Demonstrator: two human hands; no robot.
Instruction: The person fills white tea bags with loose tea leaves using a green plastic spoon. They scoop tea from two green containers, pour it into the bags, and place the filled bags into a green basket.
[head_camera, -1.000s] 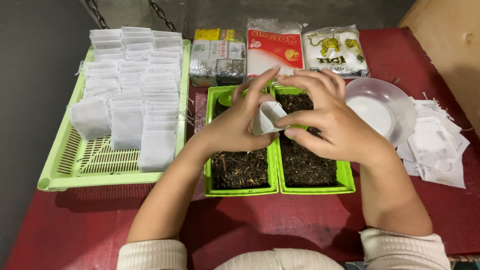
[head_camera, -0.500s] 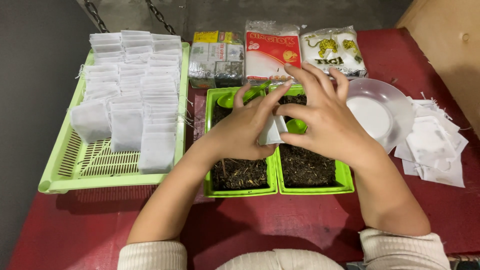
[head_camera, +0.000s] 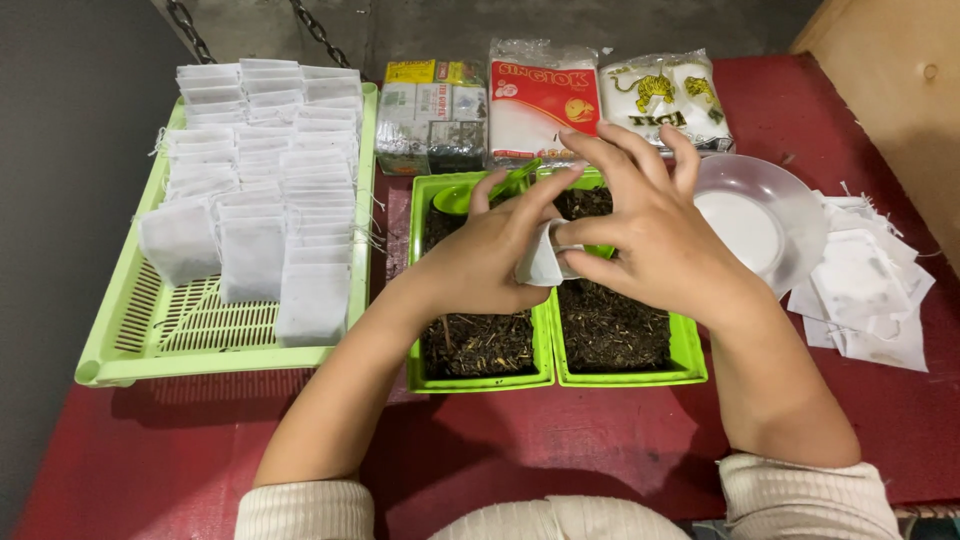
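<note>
- Left hand (head_camera: 480, 262) and right hand (head_camera: 655, 235) are pinching one small white bag (head_camera: 540, 262) together, grips closed on it.
- Bag is hovering over two green trays (head_camera: 545, 375) of dark loose tea.
- Filled bags are lying in the basket (head_camera: 120, 350) at left on the red worktop (head_camera: 600, 440).

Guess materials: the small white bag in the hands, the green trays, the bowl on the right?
Small white bag: thin matte filter paper or non-woven fabric, going by its soft creases; both hands, left hand and right hand, pinch it. Twin green trays: smooth moulded plastic with a slight sheen. Bowl: translucent, glossy, probably plastic, possibly glass.
</note>
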